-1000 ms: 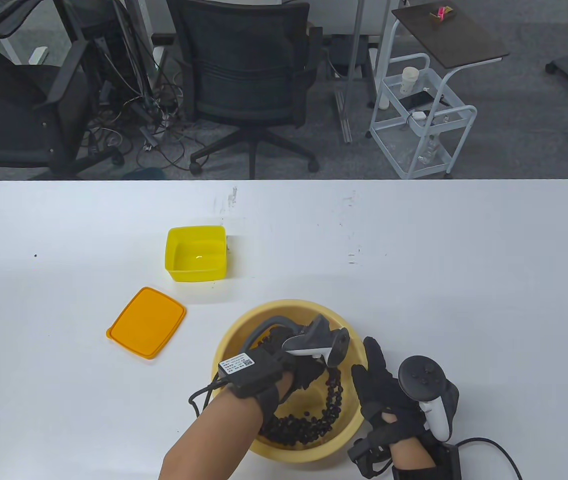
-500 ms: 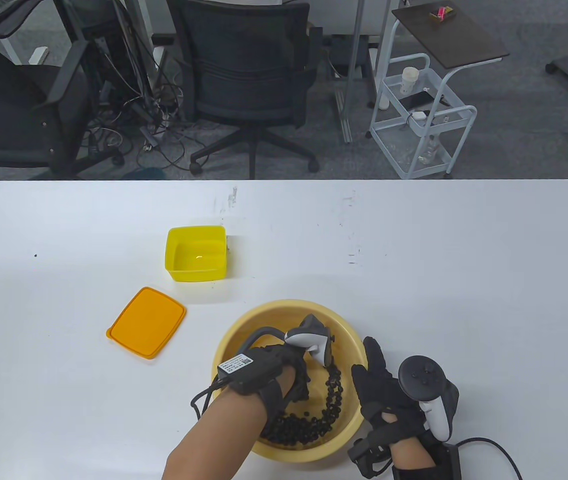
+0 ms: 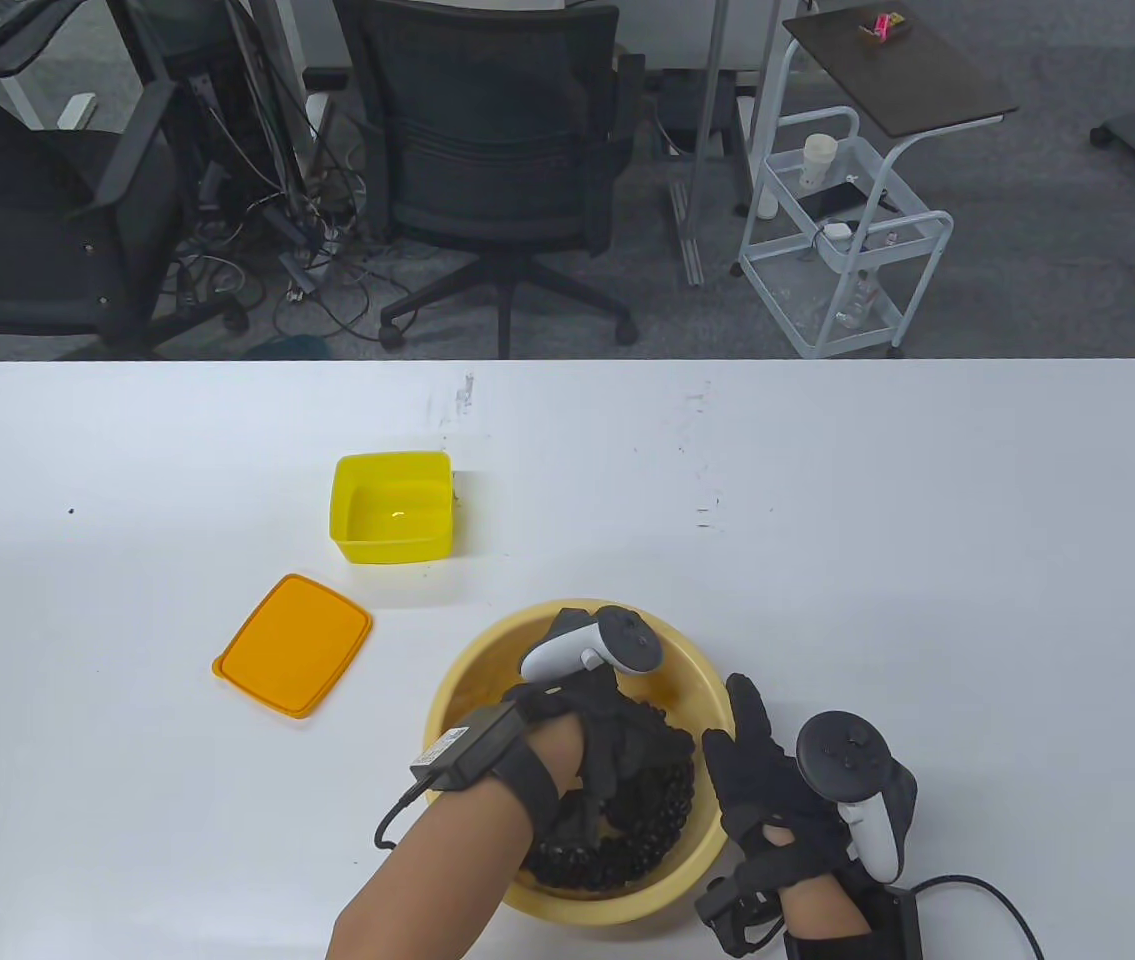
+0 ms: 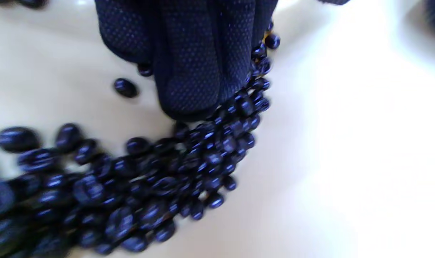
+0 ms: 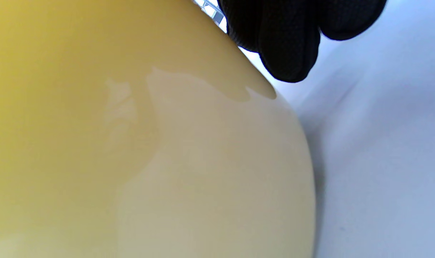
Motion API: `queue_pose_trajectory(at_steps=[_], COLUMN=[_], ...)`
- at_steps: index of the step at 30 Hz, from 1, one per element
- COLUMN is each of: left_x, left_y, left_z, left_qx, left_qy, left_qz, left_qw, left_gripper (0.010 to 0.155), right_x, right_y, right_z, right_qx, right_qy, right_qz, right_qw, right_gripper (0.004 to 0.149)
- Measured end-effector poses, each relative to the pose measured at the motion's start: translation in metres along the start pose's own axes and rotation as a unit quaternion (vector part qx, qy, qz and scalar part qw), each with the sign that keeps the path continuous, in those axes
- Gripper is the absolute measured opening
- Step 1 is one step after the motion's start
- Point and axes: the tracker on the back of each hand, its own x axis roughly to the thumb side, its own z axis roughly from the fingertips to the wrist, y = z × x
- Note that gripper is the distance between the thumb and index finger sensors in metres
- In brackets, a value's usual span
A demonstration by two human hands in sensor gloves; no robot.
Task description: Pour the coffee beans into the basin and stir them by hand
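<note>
A round pale yellow basin (image 3: 487,650) stands near the table's front edge, with dark coffee beans (image 3: 662,810) heaped along its near and right inner wall. My left hand (image 3: 617,745) is inside the basin, its straight fingers (image 4: 199,71) pushing through the beans (image 4: 138,186) on the floor. My right hand (image 3: 752,755) rests flat against the basin's outer right wall (image 5: 167,161), fingers (image 5: 285,46) straight. The emptied yellow box (image 3: 393,507) sits further back, left of the basin.
An orange lid (image 3: 293,643) lies flat on the white table (image 3: 927,560) to the left of the basin. Cables trail from both wrists at the front edge. Office chairs and a white cart stand beyond the far edge.
My left hand has rolled over and swept toward the basin's right side, pushing the beans into a thicker band along the right wall. The right hand has stayed still.
</note>
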Motion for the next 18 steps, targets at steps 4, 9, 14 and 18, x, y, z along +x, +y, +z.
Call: queue_pose_trajectory(at_steps=[4,9,14,18], left_x=[0.001,0.008,0.018,0.026], left_y=[0.007,0.011,0.006,0.003], left_z=[0.004,0.014,0.017,0.02], left_qx=[0.062,0.158,0.215,0.239], left_qy=[-0.004,0.018,0.039,0.103], left_qz=[-0.001,-0.093,-0.225,-0.332], left_qw=[0.998,0.983,0.95,0.907], left_gripper=[0.068,0.065,0.062,0.062], right_x=[0.0,0.0,0.0,0.0], right_y=[0.0,0.0,0.0,0.0], right_z=[0.0,0.0,0.0,0.0], right_qx=[0.0,0.0,0.0,0.001], right_qy=[0.0,0.0,0.001,0.0], right_qz=[0.0,0.0,0.0,0.0], right_qw=[1.0,1.0,1.0,1.0], right_gripper=[0.065,0.065,0.065,0.065])
